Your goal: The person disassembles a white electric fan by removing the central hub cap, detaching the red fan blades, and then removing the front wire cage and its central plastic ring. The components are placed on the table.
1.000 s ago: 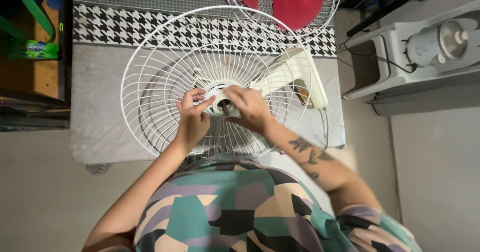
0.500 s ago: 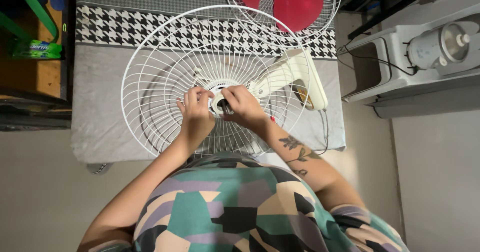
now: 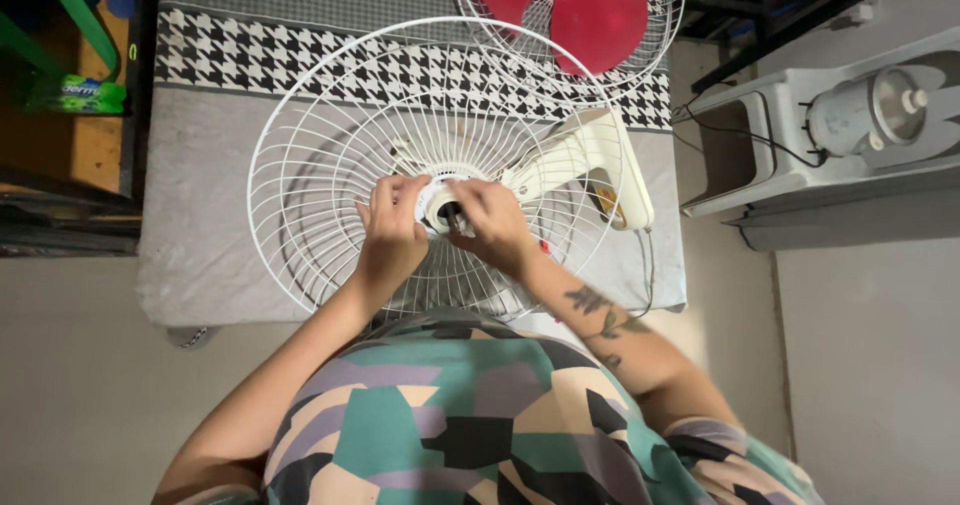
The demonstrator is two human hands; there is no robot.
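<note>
Between both hands, left hand and right hand pinch the white hub ring.

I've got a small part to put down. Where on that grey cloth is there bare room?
Bare grey cloth lies left of the white fan guard. The middle is crowded: the left hand and right hand meet at the hub, with the fan neck to the right.
</note>
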